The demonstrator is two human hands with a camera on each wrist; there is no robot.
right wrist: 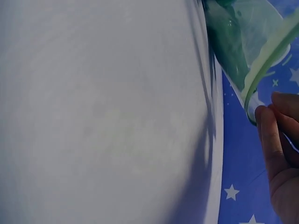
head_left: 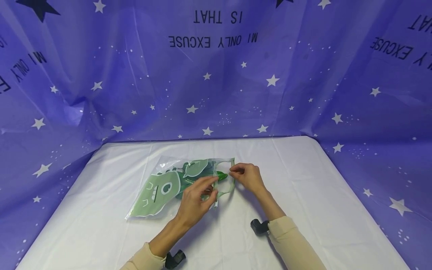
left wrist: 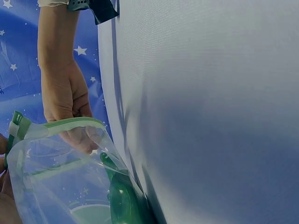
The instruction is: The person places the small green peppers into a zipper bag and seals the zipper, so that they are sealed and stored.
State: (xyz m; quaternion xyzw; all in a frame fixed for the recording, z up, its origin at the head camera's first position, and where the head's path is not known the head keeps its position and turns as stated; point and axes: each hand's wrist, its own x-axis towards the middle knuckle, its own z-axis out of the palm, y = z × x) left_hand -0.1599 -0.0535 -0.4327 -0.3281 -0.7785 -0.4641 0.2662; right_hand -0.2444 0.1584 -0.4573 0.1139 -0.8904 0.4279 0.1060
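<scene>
A clear plastic zip bag (head_left: 165,187) with a green one-eyed monster print lies on the table, its green-edged mouth toward the right. Inside sits a shiny green object (left wrist: 124,200) whose kind I cannot tell; its bright tip (head_left: 221,175) shows at the mouth. My left hand (head_left: 197,200) pinches the near part of the green zip strip (head_left: 216,202) between thumb and fingers. On the far right side of the mouth, my right hand (head_left: 248,176) pinches the bag's edge with its fingertips. Between the hands the mouth stands spread, as the left wrist view also shows.
A white cloth covers the table (head_left: 303,210). Purple star-printed sheeting (head_left: 216,86) hangs at the back and both sides. Black wrist mounts (head_left: 259,227) sit at both sleeves, close above the cloth.
</scene>
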